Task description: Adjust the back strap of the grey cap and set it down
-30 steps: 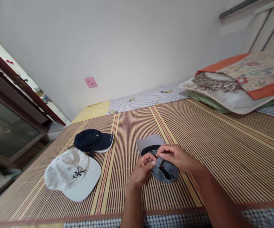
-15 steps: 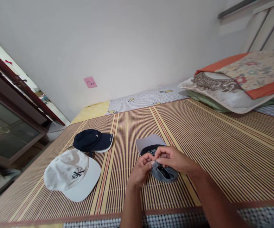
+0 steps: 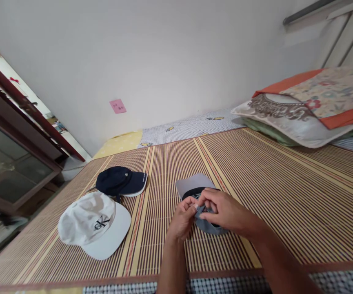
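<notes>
A grey baseball cap [image 3: 196,182] lies upside down on the striped mat, its brim pointing away from me. My left hand [image 3: 184,218] is closed, pinching the cap's back strap between thumb and fingertips. Close against it, my right hand [image 3: 220,208] curls its fingers at the same strap and covers part of it. The exact grip of the right fingertips is partly hidden. To the left sit a white cap [image 3: 87,218] with black letters on its front and, behind it, a navy cap [image 3: 115,179] with its brim toward the right.
The striped bamboo mat [image 3: 160,175] covers the bed. Pillows [image 3: 292,122] with an orange-edged floral cloth [image 3: 332,94] lie at the back right. A pink paper [image 3: 118,106] is on the wall. A glass-fronted cabinet [image 3: 7,163] stands at the left.
My right thumb and fingers have spread slightly and shifted over the strap, covering more of the cap's opening. My left hand keeps its pinch in nearly the same place.
</notes>
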Tool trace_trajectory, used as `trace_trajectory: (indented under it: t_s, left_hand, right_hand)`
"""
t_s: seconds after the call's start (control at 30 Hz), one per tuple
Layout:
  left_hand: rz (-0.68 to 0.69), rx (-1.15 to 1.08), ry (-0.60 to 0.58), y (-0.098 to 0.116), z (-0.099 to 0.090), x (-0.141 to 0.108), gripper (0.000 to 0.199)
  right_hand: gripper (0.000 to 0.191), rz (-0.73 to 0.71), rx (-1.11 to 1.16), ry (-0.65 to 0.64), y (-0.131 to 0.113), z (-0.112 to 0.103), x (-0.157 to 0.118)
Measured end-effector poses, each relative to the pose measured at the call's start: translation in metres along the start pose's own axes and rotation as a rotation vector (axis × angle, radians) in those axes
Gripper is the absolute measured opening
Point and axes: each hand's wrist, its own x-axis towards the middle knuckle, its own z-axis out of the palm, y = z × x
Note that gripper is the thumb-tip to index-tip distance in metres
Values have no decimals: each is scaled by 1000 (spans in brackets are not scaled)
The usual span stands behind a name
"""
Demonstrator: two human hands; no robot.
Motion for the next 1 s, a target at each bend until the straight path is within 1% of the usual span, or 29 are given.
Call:
trace_trajectory:
  t_s: [0.07,0.13,0.2,0.3,0.53,0.63,0.73,0.83,0.9,1.0]
  left_hand:
    - [2,-7,13,-1,0,1,48]
    - [3,-9,25,-2,0,2,48]
    - [3,-4,36,-3,0,3,48]
    - [7,13,50,-5,0,4,47]
    - [24,40,61,-7,1,3,40]
    - [33,43,65,-5,3,2,39]
    - [39,48,61,-4,4,2,39]
    - [44,49,47,-3,5,1,41]
    - [41,47,33,-2,5,0,42]
    - [16,55,-2,2,3,-3,40]
  right_hand:
    - [21,-10,-158,21,-3,6,1]
    - [18,-13,-253,53,-2,12,3]
    - [14,-8,-307,73,-1,16,4]
    - [15,9,-316,74,-4,17,4]
    - [23,8,-178,-20,-21,12,2]
    - [21,-11,-115,-52,-21,11,0]
    - [19,-35,-69,-49,-21,13,-1]
    - [14,-42,51,-59,-20,11,-1]
    - [12,-28,183,-25,-15,5,-1]
    - [26,18,325,157,6,-8,1]
